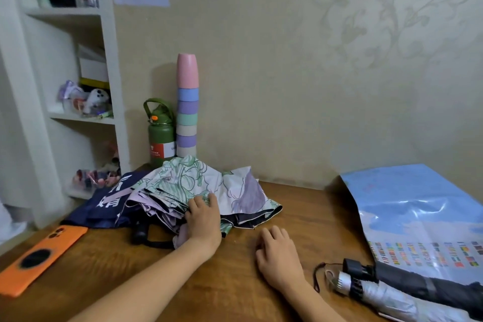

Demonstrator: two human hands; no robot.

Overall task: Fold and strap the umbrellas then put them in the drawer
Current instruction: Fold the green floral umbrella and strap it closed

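Two loose umbrellas lay unfolded at the far left of the brown wooden desk [235, 282].

The left hand [203, 219] rested with relaxed fingers on the crumpled floral white-and-lilac fabric umbrella [209, 185], probably to gather its cloth; it overlapped the navy blue fabric umbrella [104, 204]. The right hand [277, 253] lay open on bare wood, holding nothing. Free room was in the middle; rolled grey and silver umbrellas [407, 293] crowded the near right edge.
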